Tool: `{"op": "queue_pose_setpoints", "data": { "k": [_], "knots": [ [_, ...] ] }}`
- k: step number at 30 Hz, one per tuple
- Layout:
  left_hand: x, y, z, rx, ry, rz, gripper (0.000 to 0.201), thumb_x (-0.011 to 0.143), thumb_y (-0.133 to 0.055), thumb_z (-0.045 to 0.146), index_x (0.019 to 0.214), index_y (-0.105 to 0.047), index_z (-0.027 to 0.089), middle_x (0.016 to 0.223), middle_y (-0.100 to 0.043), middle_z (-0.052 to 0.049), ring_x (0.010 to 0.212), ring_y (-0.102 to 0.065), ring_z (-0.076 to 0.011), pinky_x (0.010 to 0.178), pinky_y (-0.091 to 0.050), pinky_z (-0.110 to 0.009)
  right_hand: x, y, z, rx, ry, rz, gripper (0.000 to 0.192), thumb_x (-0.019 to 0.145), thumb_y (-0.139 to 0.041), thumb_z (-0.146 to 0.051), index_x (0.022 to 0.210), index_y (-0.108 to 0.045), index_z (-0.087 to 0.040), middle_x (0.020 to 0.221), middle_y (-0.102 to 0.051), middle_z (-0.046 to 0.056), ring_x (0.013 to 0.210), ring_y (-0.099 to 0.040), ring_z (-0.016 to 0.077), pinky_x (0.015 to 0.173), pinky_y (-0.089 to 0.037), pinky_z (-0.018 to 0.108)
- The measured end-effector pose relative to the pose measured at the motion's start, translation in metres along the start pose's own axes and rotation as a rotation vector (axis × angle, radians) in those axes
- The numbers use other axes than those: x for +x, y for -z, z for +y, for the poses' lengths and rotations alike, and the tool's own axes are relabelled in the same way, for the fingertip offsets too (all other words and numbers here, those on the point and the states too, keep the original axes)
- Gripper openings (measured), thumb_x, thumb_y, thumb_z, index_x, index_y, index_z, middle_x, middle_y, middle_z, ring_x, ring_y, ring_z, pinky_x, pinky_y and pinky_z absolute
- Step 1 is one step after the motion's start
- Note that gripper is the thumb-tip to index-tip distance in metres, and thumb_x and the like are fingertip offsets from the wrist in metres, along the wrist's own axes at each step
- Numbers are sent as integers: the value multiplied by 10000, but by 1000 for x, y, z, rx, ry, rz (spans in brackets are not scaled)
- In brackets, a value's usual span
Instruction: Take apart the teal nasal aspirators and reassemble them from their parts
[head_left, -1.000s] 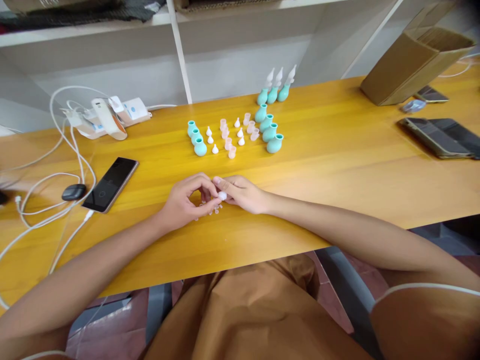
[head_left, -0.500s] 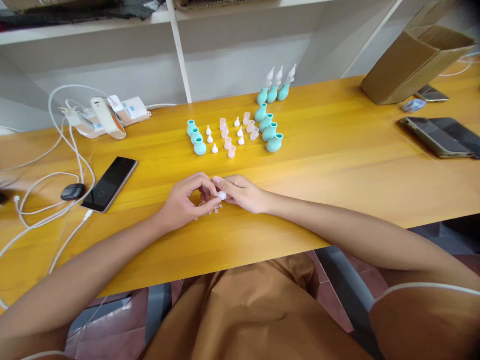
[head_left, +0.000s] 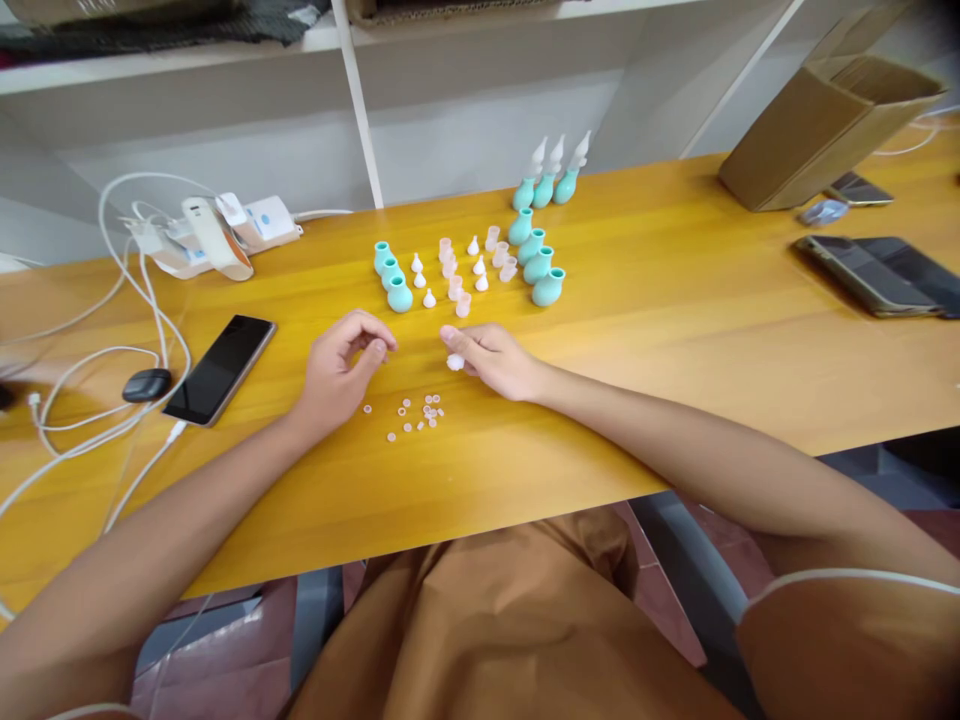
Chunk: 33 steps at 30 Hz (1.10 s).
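Note:
My right hand [head_left: 495, 362] pinches a small white nozzle tip [head_left: 455, 362] between thumb and fingers, just above the table. To its left, my left hand [head_left: 343, 368] hovers with loosely curled fingers and nothing visible in them. Below and between both hands lie several tiny pinkish rings [head_left: 429, 412]. Farther back stand several white nozzle tips [head_left: 429, 299] and clear pinkish cups [head_left: 463, 305]. Turquoise squeeze bulbs [head_left: 400, 295] stand in a row on the left, with more turquoise bulbs [head_left: 548, 288] on the right. Behind these are three assembled nasal aspirators [head_left: 568, 180], upright.
At the left are a phone [head_left: 221, 368] on a charging cable, a black earbud case [head_left: 146, 384] and a power strip [head_left: 262, 225] with chargers. On the right, an open cardboard box [head_left: 817, 130] stands behind dark phones or cases [head_left: 870, 272]. A shelf runs along the back.
My hands have come apart. The left moved left and up, letting go of the white tip; the right moved slightly up, still pinching it. The rings are now uncovered.

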<state>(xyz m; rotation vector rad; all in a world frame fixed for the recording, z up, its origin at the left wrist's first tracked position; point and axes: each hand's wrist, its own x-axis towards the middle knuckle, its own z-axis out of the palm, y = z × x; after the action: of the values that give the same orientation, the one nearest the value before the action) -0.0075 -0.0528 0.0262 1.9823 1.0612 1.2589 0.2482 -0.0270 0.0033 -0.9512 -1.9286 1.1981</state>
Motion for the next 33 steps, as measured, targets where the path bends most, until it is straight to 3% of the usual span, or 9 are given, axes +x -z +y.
{"op": "queue_pose_setpoints", "data": {
  "k": [4, 9, 15, 21, 26, 30, 33],
  "knots": [
    [6, 4, -14, 6, 103, 85, 86, 988, -620, 224, 940, -691, 225, 905, -724, -25, 759, -661, -159, 743, -567, -307, 8, 19, 6, -207, 126, 55, 848, 1029, -305, -952, 667, -416, -193, 637, -462, -7, 620, -390, 104, 639, -310, 293],
    [5, 2, -17, 41, 128, 80, 73, 946, -621, 200, 921, -684, 228, 904, -729, -24, 776, -662, -165, 767, -570, -316, 11, 43, 1, -423, 221, 124, 731, 1150, -317, -745, 707, -472, -184, 676, -574, 20, 628, -445, 116, 666, -298, 310],
    [4, 1, -15, 72, 104, 39, 98, 884, -618, 172, 907, -695, 228, 894, -724, -14, 777, -641, -164, 795, -548, -329, 11, 61, -3, -692, 229, 62, 550, 1170, -449, -489, 724, -544, -180, 695, -572, 40, 654, -443, 146, 699, -261, 346],
    [4, 0, -16, 58, 109, 24, 87, 878, -630, 176, 909, -701, 216, 885, -725, -17, 792, -648, -165, 779, -533, -325, 17, 69, 4, -519, 345, 230, 600, 1164, -470, -565, 710, -601, -195, 927, -652, 105, 929, -607, 230, 902, -452, 390],
    [3, -1, -17, 56, 109, 10, 84, 879, -636, 172, 901, -705, 213, 875, -721, -21, 809, -655, -171, 767, -525, -324, 23, 64, 13, -338, 333, 283, 699, 1157, -468, -634, 625, -570, -192, 1142, -752, 123, 1085, -673, 240, 1075, -497, 437],
    [3, -1, -17, 54, 111, 4, 92, 878, -627, 168, 898, -705, 212, 872, -718, -19, 802, -652, -170, 756, -518, -323, 26, 60, 20, -283, 272, 237, 818, 1130, -427, -746, 554, -583, -185, 1254, -765, 129, 1120, -690, 231, 1085, -519, 421],
    [3, -2, -18, 47, 109, -5, 91, 886, -625, 168, 902, -705, 208, 873, -721, -18, 787, -651, -164, 761, -521, -325, 28, 58, 25, -263, 231, 216, 821, 1115, -430, -774, 585, -609, -173, 1287, -750, 136, 1012, -693, 195, 947, -564, 370]
  ]
}}
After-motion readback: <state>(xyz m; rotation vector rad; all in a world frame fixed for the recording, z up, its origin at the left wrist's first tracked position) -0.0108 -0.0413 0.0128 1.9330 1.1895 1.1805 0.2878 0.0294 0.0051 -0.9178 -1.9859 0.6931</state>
